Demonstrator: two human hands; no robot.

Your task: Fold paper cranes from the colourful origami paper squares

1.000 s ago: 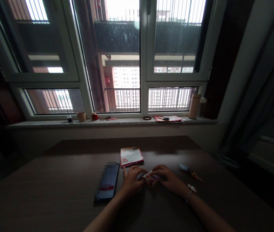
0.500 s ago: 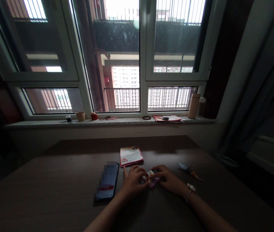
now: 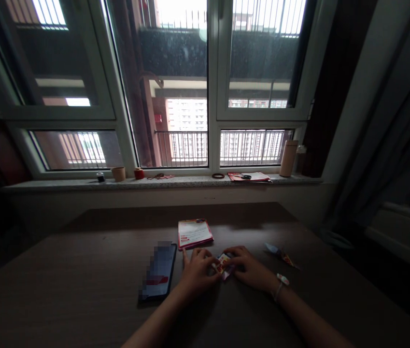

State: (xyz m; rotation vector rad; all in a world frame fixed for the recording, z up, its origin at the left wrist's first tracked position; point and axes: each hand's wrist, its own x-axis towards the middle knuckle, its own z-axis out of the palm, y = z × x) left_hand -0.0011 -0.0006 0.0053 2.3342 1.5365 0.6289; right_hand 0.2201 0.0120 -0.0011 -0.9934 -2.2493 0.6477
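Note:
A small piece of colourful printed paper point(image 3: 223, 263), looking folded, lies between my two hands just above the table. From its left side my left hand point(image 3: 198, 271) grips it with thumb and fingertips. My right hand point(image 3: 251, 271) holds the opposite edge, its fingers bent over the top; a bracelet circles that wrist. The fingers cover much of the paper, so its full shape is hidden. Behind my left hand sits a stack of printed sheets point(image 3: 195, 234), close to its fingertips. A phone point(image 3: 161, 275) lies left of that hand.
Right of my hands, a folded piece of coloured paper point(image 3: 285, 257) rests on the brown table point(image 3: 81, 270). Along the windowsill point(image 3: 190, 181) stand a paper cup point(image 3: 118, 174), a red jar point(image 3: 138, 174) and a tall flask point(image 3: 289, 158). Scissors point(image 3: 246, 177) lie on papers there.
The view has shifted slightly. Both hands keep their hold on the printed paper, and its visible face has turned a little. Nothing else on the table has moved.

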